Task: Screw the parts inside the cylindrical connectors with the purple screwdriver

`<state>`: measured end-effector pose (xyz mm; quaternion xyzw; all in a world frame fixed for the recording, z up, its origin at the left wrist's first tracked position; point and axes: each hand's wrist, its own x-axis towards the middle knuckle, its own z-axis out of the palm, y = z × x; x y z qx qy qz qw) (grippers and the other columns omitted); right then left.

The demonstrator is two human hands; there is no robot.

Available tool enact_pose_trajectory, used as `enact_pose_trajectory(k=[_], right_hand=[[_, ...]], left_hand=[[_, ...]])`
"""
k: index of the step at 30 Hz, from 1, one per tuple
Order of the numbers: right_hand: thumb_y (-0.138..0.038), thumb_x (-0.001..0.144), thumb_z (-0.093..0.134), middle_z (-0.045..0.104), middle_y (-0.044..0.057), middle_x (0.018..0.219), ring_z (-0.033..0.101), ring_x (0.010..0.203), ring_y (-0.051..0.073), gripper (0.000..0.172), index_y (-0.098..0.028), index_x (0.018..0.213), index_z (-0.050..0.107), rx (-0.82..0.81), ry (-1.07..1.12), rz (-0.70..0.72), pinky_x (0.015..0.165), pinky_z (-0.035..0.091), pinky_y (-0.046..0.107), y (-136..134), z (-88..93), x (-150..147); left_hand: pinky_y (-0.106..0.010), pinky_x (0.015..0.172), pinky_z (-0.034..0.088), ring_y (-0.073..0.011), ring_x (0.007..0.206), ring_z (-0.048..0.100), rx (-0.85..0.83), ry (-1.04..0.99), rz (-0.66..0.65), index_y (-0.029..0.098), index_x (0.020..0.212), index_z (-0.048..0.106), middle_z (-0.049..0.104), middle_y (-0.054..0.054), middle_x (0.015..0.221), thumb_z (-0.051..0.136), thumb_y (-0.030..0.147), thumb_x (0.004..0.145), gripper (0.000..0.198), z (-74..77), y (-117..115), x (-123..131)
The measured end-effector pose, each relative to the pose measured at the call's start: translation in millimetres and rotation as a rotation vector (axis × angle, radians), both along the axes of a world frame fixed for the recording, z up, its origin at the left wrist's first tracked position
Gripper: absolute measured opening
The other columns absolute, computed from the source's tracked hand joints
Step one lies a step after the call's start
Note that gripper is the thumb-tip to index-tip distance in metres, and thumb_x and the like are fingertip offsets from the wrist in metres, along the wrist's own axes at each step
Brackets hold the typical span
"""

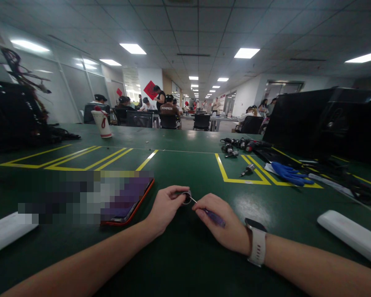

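Note:
Over the green table (185,264), my left hand (164,206) pinches a small round metal part (187,198) with a ring-shaped open end between thumb and fingers. My right hand (221,218) is closed around the purple handle of a screwdriver (215,218), whose thin shaft points left to the ring end of the part. The tip seems to reach the opening, but I cannot tell what it touches inside. A watch with a pale strap (257,247) is on my right wrist. Left of my left hand lies a phone with an orange edge (132,202), partly blurred out.
Yellow tape outlines mark the table. At the right lie a metal part (247,170), a blue glove (290,173), several motor-like parts (235,145) and cables. A paper cup (102,122) stands far left. White bars (349,235) lie at both sides; people sit beyond.

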<state>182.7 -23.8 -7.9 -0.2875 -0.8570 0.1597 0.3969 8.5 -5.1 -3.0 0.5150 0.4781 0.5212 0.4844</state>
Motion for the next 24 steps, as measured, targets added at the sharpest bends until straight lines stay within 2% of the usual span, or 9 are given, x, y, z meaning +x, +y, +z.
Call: enact_pose_trajectory(k=[7,14,18,20,22,24], right_hand=[[-0.015,0.085,0.047,0.063,0.006,0.088,0.055,0.084,0.018,0.013,-0.018,0.094,0.057,0.153,-0.180,-0.034,0.076,0.041,0.033,-5.2,3.9,-1.4],[-0.015,0.085,0.046,0.064,0.006,0.088,0.056,0.082,0.017,0.015,-0.018,0.097,0.055,0.237,-0.175,0.085,0.075,0.043,0.032,-5.2,5.0,4.9],[-0.014,0.086,0.044,0.064,0.009,0.101,0.054,0.096,0.020,0.018,-0.020,0.101,0.054,0.368,-0.243,0.149,0.081,0.043,0.035,-5.0,6.3,5.5],[-0.017,0.086,0.047,0.062,0.008,0.104,0.052,0.103,0.021,0.013,-0.021,0.096,0.055,0.337,-0.296,0.111,0.085,0.042,0.037,-4.1,6.6,3.3],[-0.020,0.084,0.052,0.061,0.007,0.105,0.051,0.103,0.021,0.010,-0.021,0.094,0.054,0.277,-0.315,0.081,0.086,0.043,0.036,-2.4,5.9,1.0],[-0.021,0.081,0.056,0.059,0.007,0.105,0.052,0.101,0.020,0.013,-0.020,0.094,0.052,0.239,-0.304,0.076,0.086,0.043,0.035,-0.6,4.6,-0.2]], left_hand=[[-0.031,0.072,0.051,-0.0183,0.074,0.066,0.063,0.052,-0.026,0.013,0.086,0.070,0.073,-0.006,0.080,0.064,0.014,0.065,0.022,-1.7,0.5,0.6],[-0.031,0.071,0.051,-0.0190,0.076,0.066,0.077,0.110,-0.024,0.014,0.084,0.069,0.072,-0.007,0.085,0.060,0.012,0.067,0.019,-1.1,-0.3,0.9],[-0.033,0.078,0.050,-0.0194,0.081,0.066,0.069,0.033,-0.114,0.014,0.081,0.066,0.071,-0.006,0.085,0.063,0.010,0.064,0.017,-2.5,0.0,3.0],[-0.033,0.081,0.049,-0.0204,0.086,0.065,0.049,0.005,-0.201,0.015,0.089,0.063,0.070,-0.005,0.089,0.065,0.008,0.062,0.028,-0.6,-1.4,3.1],[-0.034,0.081,0.049,-0.0212,0.089,0.065,-0.009,-0.005,-0.252,0.017,0.104,0.057,0.068,-0.006,0.094,0.065,0.008,0.062,0.044,2.5,-3.0,1.9],[-0.034,0.077,0.049,-0.0226,0.091,0.064,-0.055,-0.027,-0.291,0.020,0.117,0.047,0.065,-0.008,0.102,0.063,0.006,0.062,0.059,5.0,-3.8,-0.4]])
